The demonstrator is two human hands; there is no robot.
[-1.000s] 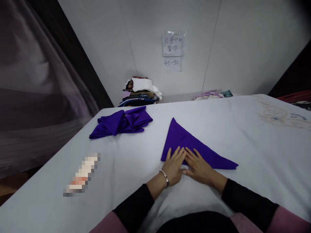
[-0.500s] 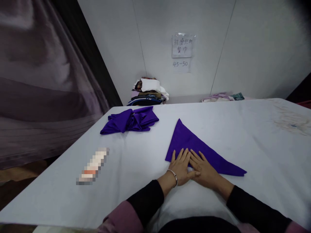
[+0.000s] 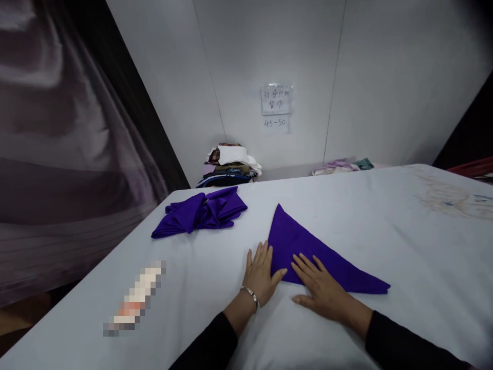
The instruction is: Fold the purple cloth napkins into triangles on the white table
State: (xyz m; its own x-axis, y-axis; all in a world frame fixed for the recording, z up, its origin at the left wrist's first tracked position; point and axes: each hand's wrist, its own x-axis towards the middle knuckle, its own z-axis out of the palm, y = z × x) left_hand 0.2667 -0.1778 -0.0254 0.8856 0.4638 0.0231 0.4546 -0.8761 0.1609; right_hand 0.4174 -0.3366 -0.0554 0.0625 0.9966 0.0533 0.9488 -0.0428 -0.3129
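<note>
A purple cloth napkin point(image 3: 300, 241), folded into a triangle, lies on the white-covered table point(image 3: 215, 308). One sharp corner points away from me and a long one reaches to the right. My left hand point(image 3: 261, 275), with a silver bracelet at its wrist, rests at the napkin's left edge, fingers spread and thumb on its lower left corner. My right hand point(image 3: 321, 288) lies flat, its fingertips on the lower middle of the cloth and its thumb out over the table. Neither hand grips anything.
Crumpled purple cloth point(image 3: 200, 211) lies at the table's far left. Nearer me is a pixelated, blurred-out object point(image 3: 136, 298). A pile of folded fabrics point(image 3: 229, 167) and more cloth point(image 3: 339, 165) sit beyond the far edge. A handwritten sign point(image 3: 276, 100) hangs on the wall.
My hands, side by side on the napkin before, have moved apart. The left has slid to the napkin's left edge; the right stays on the cloth. The view has tilted up slightly.
</note>
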